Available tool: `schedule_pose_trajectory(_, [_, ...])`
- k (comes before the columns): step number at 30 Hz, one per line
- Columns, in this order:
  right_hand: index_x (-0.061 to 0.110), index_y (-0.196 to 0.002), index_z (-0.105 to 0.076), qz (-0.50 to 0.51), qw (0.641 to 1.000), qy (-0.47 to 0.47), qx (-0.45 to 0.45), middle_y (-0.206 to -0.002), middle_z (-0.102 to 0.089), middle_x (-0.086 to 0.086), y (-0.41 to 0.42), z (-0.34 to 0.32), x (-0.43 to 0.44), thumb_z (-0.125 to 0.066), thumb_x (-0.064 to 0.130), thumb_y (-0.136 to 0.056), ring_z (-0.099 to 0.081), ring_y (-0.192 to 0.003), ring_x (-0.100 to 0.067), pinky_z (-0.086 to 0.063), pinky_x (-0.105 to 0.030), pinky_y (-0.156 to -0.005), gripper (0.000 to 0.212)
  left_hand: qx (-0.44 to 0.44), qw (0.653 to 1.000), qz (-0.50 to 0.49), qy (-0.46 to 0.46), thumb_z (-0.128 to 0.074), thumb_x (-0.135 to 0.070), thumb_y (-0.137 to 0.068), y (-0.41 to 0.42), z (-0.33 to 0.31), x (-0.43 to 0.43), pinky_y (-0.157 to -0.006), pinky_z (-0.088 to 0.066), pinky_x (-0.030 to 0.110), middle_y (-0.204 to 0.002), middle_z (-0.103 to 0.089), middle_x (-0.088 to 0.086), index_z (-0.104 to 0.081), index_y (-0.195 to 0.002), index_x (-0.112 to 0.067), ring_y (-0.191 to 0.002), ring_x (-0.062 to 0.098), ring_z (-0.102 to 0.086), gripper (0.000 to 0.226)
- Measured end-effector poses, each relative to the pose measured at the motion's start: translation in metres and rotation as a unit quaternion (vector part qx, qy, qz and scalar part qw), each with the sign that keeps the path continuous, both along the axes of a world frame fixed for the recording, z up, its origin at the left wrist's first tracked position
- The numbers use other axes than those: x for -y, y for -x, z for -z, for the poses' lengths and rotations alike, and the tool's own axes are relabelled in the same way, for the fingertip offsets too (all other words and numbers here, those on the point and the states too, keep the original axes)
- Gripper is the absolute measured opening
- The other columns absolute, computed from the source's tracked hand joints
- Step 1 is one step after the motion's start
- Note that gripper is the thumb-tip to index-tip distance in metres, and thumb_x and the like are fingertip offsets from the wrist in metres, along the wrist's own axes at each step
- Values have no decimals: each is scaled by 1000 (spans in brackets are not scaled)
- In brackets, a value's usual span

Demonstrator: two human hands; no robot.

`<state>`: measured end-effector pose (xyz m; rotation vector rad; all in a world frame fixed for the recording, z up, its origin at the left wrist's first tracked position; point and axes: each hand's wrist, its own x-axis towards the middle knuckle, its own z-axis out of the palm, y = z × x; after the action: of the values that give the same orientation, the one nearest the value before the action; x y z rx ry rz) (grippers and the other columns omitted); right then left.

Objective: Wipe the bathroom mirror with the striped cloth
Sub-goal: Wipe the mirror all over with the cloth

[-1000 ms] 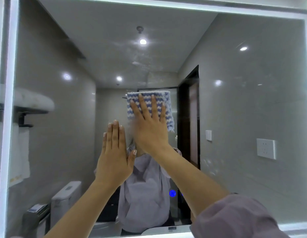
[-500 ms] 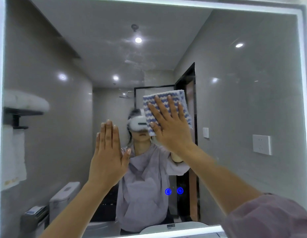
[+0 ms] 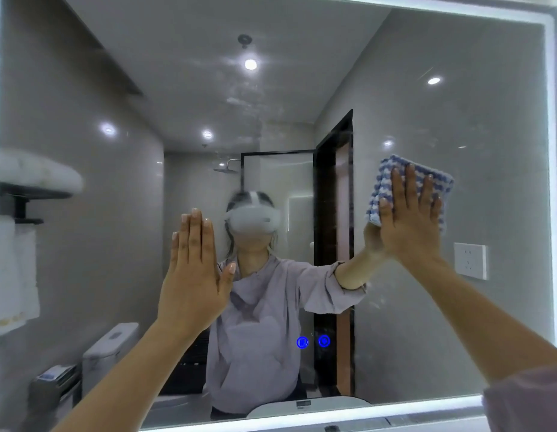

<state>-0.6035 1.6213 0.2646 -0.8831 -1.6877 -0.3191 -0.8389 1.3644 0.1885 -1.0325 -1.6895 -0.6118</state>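
Observation:
The bathroom mirror fills the view, edged by a lit white border. A folded blue-and-white striped cloth lies flat against the glass on the right side. My right hand presses it there with straight, spread fingers. My left hand rests flat on the glass left of centre, fingers together and pointing up, holding nothing. Faint smears show on the glass near the top centre.
Two blue lit touch buttons glow low in the mirror. The reflection shows a person, a towel shelf at left, a toilet, a dark door frame and a wall socket at right.
My right hand has slid the cloth across the glass from the centre to the right side. My left hand has stayed flat on the mirror.

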Motion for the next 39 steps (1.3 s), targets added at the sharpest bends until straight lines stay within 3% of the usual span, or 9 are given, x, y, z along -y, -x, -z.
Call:
schedule_pose_trajectory(5, [32, -149, 14, -13, 1000, 2, -24, -162, 8, -2, 21, -10, 20, 2, 54, -92, 12, -147, -30, 10, -47, -117, 62, 7, 1000, 10, 0, -15, -51, -93, 0, 0, 0, -120, 11, 36, -157, 17, 17, 7, -148, 2, -147, 28, 16, 79])
schedule_pose_trajectory(14, [23, -153, 8, -44, 994, -95, 18, -161, 11, -5, 98, -77, 94, -10, 46, -99, 14, -146, -33, 7, -53, -118, 61, -3, 1000, 18, -9, -20, -49, -95, 8, 3, -3, -121, 6, 40, -158, 17, 17, 8, -149, -1, -147, 29, 14, 78])
schedule_pose_trajectory(25, [24, -151, 13, -97, 948, -221, 207, -160, 18, -1, 196, -92, 196, -13, 47, -101, 23, -143, -34, 12, -55, -115, 61, 1, 1000, 1, -15, -18, -49, -95, 8, 4, -5, -119, 4, 38, -158, 15, 17, 10, -148, -2, -148, 28, 11, 77])
schedule_pose_trajectory(31, [24, -152, 11, -79, 934, -260, 232, -161, 15, 1, 188, -98, 187, -12, 49, -101, 20, -145, -30, 14, -49, -117, 61, -16, 1000, -14, -17, -22, -48, -95, 14, 5, -8, -120, -1, 41, -159, 6, 20, 3, -149, 1, -148, 31, 3, 78])
schedule_pose_trajectory(39, [28, -150, 16, -49, 959, -217, 178, -160, 18, 2, 125, -112, 130, -10, 51, -100, 20, -145, -27, 23, -40, -111, 60, -15, 1000, -14, -7, -22, -48, -95, 7, 3, -3, -120, -1, 40, -159, 7, 20, 0, -149, 3, -148, 30, 6, 77])
